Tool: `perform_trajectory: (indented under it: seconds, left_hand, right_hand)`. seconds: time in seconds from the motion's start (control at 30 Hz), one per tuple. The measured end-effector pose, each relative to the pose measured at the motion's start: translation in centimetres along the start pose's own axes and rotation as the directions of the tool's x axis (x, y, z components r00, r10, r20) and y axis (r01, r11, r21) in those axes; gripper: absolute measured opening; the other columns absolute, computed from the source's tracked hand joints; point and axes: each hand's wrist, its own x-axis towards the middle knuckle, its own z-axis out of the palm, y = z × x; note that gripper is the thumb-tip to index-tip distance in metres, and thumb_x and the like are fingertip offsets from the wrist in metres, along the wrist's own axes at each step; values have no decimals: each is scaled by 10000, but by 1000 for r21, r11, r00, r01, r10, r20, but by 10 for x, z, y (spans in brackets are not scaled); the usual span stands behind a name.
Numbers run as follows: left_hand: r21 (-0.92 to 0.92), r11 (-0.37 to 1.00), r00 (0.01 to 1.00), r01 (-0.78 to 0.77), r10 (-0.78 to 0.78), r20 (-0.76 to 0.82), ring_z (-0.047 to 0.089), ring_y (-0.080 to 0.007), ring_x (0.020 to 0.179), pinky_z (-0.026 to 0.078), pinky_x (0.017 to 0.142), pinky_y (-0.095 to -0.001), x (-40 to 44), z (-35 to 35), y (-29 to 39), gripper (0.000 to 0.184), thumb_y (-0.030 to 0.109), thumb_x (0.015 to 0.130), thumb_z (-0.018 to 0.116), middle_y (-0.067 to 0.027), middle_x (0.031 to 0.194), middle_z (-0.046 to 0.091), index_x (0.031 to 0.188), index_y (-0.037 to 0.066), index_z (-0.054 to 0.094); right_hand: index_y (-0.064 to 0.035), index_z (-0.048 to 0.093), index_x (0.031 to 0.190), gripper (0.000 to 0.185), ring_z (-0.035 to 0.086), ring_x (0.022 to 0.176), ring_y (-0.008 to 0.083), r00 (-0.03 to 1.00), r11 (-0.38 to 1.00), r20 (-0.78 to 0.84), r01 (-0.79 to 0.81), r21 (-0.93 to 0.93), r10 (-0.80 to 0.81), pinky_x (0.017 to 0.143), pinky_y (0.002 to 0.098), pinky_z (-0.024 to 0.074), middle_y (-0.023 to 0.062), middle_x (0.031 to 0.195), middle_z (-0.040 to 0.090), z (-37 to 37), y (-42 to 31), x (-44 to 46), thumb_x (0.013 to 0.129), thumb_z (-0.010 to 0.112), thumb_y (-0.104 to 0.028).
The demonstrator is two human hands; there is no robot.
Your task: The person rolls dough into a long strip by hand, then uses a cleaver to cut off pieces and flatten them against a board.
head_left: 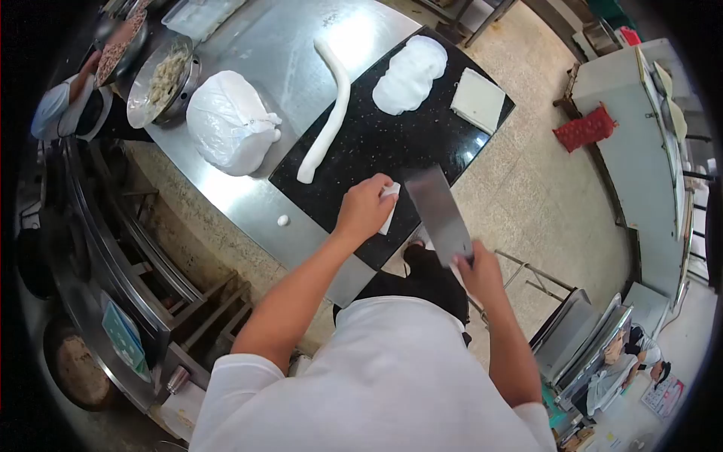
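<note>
My right hand [482, 273] is closed around the handle of a cleaver [439, 215]. Its broad blade is raised near the right edge of a black speckled slab [361, 147]. My left hand [364, 205] rests at the slab's near side, fingers closed on a small white folded piece [388, 211], perhaps cloth; its kind is unclear. Beyond that hand a long white dough rope [339, 105] lies slightly curved, partly on the slab and partly on the metal table. Flat, overlapping white dough rounds [410, 75] lie farther back, beside a square white stack [479, 100].
On the steel table [263, 38] sit a plastic-wrapped white mass [226, 120], a small white ball [283, 220] and a bowl of pale filling [167, 79]. Another person's arm [81, 81] reaches in at far left. A red sack [586, 128] lies on the floor.
</note>
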Motion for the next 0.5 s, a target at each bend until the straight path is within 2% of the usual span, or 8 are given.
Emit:
perform_trajectory:
  seconds: [0.1,0.17,0.2,0.27,0.3,0.37,0.47,0.5]
  left_hand:
    - [-36,998,993,61,-64,-98,716,-340,814,565,734,-406,-19,4,1,232,182,905,718,-186,957,724,1078,28,696]
    - [-36,991,976,-130,121,-183,710,-250,769,555,699,-343,-26,8,-4,245,141,919,710,-156,937,726,1132,23,692]
    - [-16,994,975,-111,105,-194,710,-250,769,555,699,-343,-34,6,4,245,141,919,710,-156,937,726,1132,23,692]
    - [-133,989,991,63,-78,-111,671,-142,768,534,700,-281,-36,-3,29,261,120,946,701,-91,944,726,1186,19,686]
    - [-109,992,989,58,-72,-126,671,-142,768,534,700,-281,-27,-4,38,261,120,946,701,-91,944,726,1186,19,686]
    - [-258,958,974,126,-169,-151,615,-71,801,511,715,-246,-12,0,55,250,118,971,687,-33,947,708,1206,31,690]
    - [-285,954,924,91,-187,-333,624,-89,841,519,756,-266,51,1,71,259,116,979,655,-40,1006,713,1223,31,679]
    - [-421,900,902,114,-272,-337,622,-99,822,518,732,-268,79,5,52,263,121,985,643,-40,1011,708,1231,35,672]
  right_hand:
    - [17,541,1066,350,698,869,467,993,992,-7,119,-30,-119,735,537,539,279,871,700,16,-43,78,886,747,-201]
    - [24,515,1059,380,681,866,498,956,965,146,262,-25,-256,727,533,528,306,870,684,35,-48,92,862,772,-174]
    - [13,531,1074,385,684,880,492,929,954,229,300,-16,-289,767,542,532,297,890,695,40,-42,89,860,771,-199]
    - [0,557,1108,406,688,898,483,878,933,343,359,-10,-334,819,547,536,288,921,708,42,-25,77,852,771,-232]
    - [-2,566,1127,421,689,903,480,856,926,391,377,-23,-339,829,543,536,286,933,710,38,-17,71,847,772,-239]
    - [-2,577,1139,427,691,911,475,823,931,459,363,30,-335,827,537,538,285,934,711,9,-8,77,847,771,-246]
    - [4,593,1128,419,695,920,468,805,949,514,308,67,-297,823,527,538,280,929,712,-37,16,87,845,772,-246]
    - [12,599,1106,404,696,920,466,826,956,489,284,66,-279,820,523,538,278,921,712,-51,27,93,842,774,-238]
